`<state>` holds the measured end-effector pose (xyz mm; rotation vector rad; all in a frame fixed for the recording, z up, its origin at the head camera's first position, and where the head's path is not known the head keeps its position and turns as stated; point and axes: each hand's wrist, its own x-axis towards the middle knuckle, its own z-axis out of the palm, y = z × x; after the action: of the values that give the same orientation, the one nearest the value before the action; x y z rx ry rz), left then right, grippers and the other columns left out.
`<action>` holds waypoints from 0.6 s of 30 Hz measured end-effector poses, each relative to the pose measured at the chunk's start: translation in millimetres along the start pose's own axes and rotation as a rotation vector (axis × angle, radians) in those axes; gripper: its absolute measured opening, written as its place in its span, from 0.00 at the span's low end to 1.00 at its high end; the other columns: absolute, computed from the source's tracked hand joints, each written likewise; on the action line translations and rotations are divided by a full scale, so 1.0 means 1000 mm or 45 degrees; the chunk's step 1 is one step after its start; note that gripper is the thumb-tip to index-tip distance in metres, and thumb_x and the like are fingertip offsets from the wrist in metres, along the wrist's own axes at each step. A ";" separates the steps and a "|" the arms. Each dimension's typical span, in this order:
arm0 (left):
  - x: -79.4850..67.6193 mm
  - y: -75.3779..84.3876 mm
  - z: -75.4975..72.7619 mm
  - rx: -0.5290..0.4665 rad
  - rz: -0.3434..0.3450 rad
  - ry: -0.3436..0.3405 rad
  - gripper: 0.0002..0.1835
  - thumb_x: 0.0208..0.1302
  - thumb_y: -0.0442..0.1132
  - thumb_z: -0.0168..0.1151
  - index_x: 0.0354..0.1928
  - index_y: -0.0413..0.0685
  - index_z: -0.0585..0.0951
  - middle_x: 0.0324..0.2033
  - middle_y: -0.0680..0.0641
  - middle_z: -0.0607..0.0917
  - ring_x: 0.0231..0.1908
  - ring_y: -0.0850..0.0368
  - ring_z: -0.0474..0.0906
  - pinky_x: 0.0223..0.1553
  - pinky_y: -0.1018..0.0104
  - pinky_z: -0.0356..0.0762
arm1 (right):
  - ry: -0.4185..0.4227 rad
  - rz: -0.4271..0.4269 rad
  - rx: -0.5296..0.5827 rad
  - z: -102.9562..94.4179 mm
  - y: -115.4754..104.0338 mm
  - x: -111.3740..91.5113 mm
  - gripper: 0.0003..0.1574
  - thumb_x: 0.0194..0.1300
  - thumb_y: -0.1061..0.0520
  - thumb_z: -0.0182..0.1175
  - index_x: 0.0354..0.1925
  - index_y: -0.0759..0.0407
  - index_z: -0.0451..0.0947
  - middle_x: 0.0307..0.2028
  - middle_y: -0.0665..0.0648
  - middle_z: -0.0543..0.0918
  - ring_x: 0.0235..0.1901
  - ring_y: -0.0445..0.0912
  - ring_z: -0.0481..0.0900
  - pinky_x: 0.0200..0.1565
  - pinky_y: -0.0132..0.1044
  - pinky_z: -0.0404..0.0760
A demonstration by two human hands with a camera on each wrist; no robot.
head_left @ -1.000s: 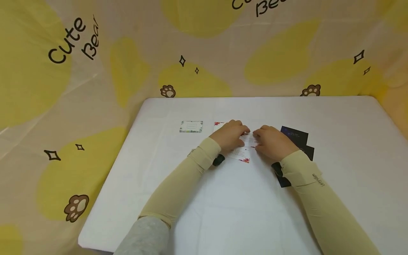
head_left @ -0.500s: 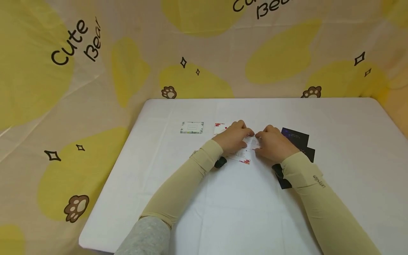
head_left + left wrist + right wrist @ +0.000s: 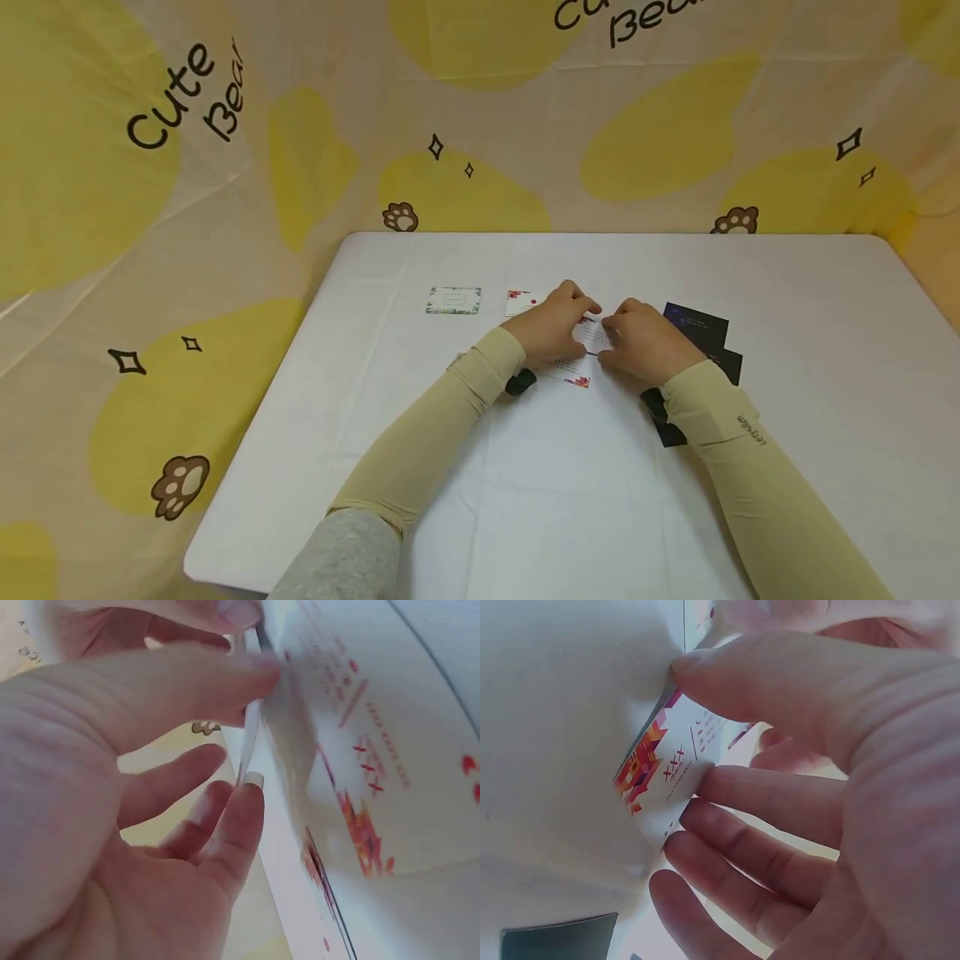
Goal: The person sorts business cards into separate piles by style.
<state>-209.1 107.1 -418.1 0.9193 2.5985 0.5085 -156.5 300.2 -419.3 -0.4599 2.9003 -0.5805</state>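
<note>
- Head view: held card (image 3: 596, 335), white with printing, sits between left hand (image 3: 551, 323) and right hand (image 3: 651, 342), toward the far side of the white table (image 3: 525, 500).
- Grip: both narrow, pinching that card, thumbs on its near edge, fingers on the far one. Left wrist sees it almost edge-on.
- Card looks tilted off the table. Single or several stacked: can't tell.
- Step in hand, my read: two-handed edge handling. Use light, equal pressure; a hard squeeze would probably bow thin stock.
- Pads on edges only, print untouched.
- Move both ends together, else one corner likely drops first.
- Mind the near card (image 3: 577, 382), flat just on the near side; a low thumb could drag it. Same for the far-left card (image 3: 520, 301), partly hidden by the left hand.
- Black cards (image 3: 697, 325) lie just right of the right hand, partly covered by that arm. Lift the wrist there; sliding could shift them.
</note>
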 end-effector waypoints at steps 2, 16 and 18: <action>0.000 0.000 -0.002 0.001 0.014 -0.014 0.33 0.69 0.41 0.73 0.75 0.52 0.76 0.64 0.50 0.71 0.62 0.58 0.72 0.64 0.68 0.76 | 0.006 0.000 0.014 0.000 0.000 0.000 0.28 0.65 0.53 0.75 0.58 0.67 0.86 0.54 0.67 0.83 0.53 0.60 0.81 0.57 0.56 0.82; -0.019 -0.048 -0.042 0.023 -0.080 0.102 0.35 0.68 0.47 0.76 0.75 0.54 0.76 0.68 0.51 0.80 0.70 0.52 0.71 0.75 0.57 0.72 | 0.159 -0.074 -0.013 0.011 -0.025 0.048 0.38 0.65 0.52 0.73 0.70 0.65 0.78 0.62 0.64 0.83 0.66 0.61 0.79 0.69 0.59 0.79; -0.024 -0.059 -0.048 0.016 -0.148 0.133 0.35 0.68 0.46 0.76 0.76 0.54 0.76 0.70 0.50 0.80 0.73 0.51 0.70 0.78 0.56 0.69 | 0.152 -0.096 -0.002 0.013 -0.034 0.062 0.38 0.66 0.53 0.71 0.70 0.63 0.78 0.64 0.62 0.83 0.67 0.59 0.78 0.70 0.58 0.77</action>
<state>-243.6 38.2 -397.2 0.7590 2.7325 0.5222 -202.8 245.8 -423.3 -0.5558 3.0076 -0.6378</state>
